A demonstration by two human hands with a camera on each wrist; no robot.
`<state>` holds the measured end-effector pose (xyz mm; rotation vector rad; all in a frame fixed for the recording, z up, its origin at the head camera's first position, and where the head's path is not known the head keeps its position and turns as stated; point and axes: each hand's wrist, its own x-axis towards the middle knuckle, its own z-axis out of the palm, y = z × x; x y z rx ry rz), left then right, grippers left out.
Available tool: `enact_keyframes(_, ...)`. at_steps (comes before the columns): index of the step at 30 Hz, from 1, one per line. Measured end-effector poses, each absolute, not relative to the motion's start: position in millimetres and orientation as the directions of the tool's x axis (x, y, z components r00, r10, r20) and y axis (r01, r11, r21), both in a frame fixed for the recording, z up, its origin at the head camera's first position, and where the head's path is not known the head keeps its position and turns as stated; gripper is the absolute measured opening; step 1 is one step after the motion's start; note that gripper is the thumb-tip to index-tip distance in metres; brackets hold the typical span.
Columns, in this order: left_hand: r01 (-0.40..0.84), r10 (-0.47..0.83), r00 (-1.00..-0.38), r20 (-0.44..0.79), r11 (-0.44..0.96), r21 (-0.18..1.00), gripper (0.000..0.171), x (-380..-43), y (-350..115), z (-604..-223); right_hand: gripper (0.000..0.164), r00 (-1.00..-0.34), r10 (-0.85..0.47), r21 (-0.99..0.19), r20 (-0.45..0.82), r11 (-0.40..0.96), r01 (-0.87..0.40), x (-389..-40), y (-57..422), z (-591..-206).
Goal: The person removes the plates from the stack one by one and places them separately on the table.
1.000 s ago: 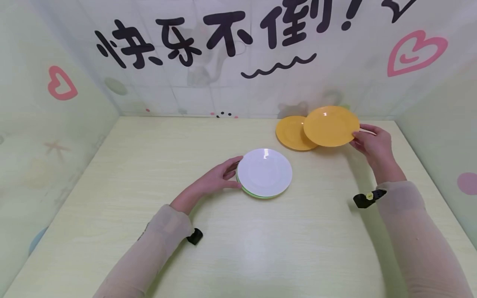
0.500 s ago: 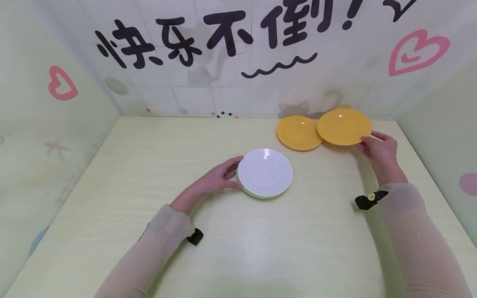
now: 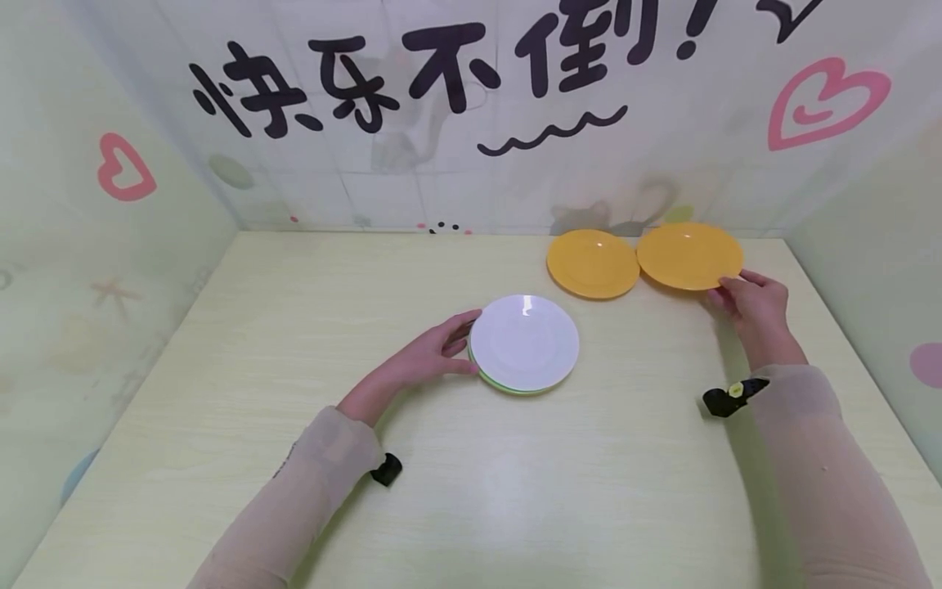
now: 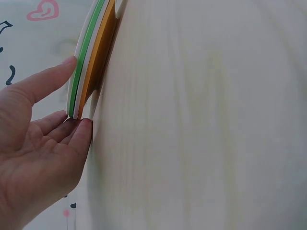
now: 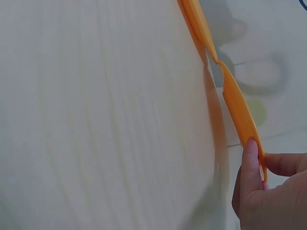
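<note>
My right hand [image 3: 758, 309] pinches the rim of a yellow-orange plate [image 3: 690, 255], thumb on top and fingers beneath. In the right wrist view this plate [image 5: 240, 108] is held above the tabletop, a gap showing under it. Beside it at the back lies a second yellow-orange plate [image 3: 593, 263], their edges meeting in the head view. Near the middle, my left hand [image 3: 430, 352] holds the left rim of a stack of plates with a white plate [image 3: 524, 342] on top. Seen edge-on from the left wrist, the stack has a green plate [image 4: 84, 62] and an orange plate [image 4: 100, 50] lower down.
The pale wood-grain table [image 3: 471, 483] reaches back to a printed wall [image 3: 353, 188] with large black characters. Side walls stand at left [image 3: 81, 270] and right [image 3: 883, 270]. A black wrist device [image 3: 724, 402] juts out beside the right sleeve.
The plate in my right hand has moved right and lower, off the other yellow-orange plate that it overlapped. My left hand and the stack have stayed in place.
</note>
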<state>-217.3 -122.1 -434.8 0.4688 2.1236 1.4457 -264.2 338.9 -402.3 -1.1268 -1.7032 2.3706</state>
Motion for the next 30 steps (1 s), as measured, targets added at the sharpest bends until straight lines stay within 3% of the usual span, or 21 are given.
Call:
enact_keyframes(6, 0.001, 0.557, -0.802, -0.217, 0.365, 0.931, 0.088, -217, -121, -434, 0.03, -0.711, 0.398, -0.808, -0.58, -0.392, 0.44, -265, 344, -404)
enact_keyframes(15, -0.008, 0.553, -0.803, -0.223, 0.363, 0.932, 0.088, -217, -122, -436, 0.03, -0.717, 0.356, -0.795, -0.6, -0.363, 0.485, -263, 352, -408)
enact_keyframes(24, -0.007, 0.55, -0.804, -0.224, 0.368, 0.93, 0.089, -217, -122, -436, 0.022, -0.799, 0.328, -0.863, -0.504, -0.22, 0.455, -251, 361, -403)
enact_keyframes(30, -0.005, 0.551, -0.805, -0.222, 0.367, 0.93, 0.089, -217, -122, -435, 0.035, -0.854, 0.32, -0.911, -0.411, -0.114, 0.395, -242, 357, -398)
